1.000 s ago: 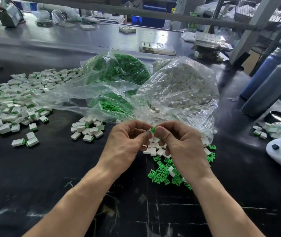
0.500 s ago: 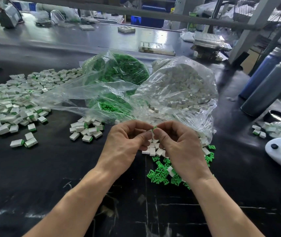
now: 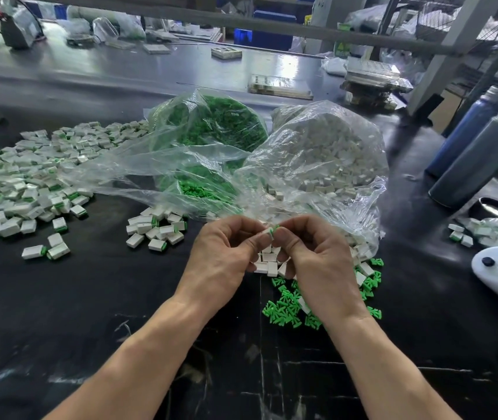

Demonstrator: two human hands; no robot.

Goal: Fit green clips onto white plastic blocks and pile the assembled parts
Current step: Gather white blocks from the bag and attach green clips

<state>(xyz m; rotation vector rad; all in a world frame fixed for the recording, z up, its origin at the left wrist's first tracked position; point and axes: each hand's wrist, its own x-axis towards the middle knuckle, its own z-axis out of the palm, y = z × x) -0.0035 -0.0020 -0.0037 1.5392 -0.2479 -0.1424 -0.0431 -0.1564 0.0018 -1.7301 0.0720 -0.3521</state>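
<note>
Pinching a white block [image 3: 264, 234] in the left hand [image 3: 226, 253], the person meets it with a green clip [image 3: 274, 229] pinched by the right hand [image 3: 317, 256], both held above the near centre of the black table [image 3: 90, 313]. To seat it well, I judge the clip should go in square and be pushed fully home, then join the assembled pile [image 3: 20, 183] at far left.

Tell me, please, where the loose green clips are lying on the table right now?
In the head view, the loose green clips lie scattered right of centre on the black table, under the right hand, beside the loose white blocks.
</note>
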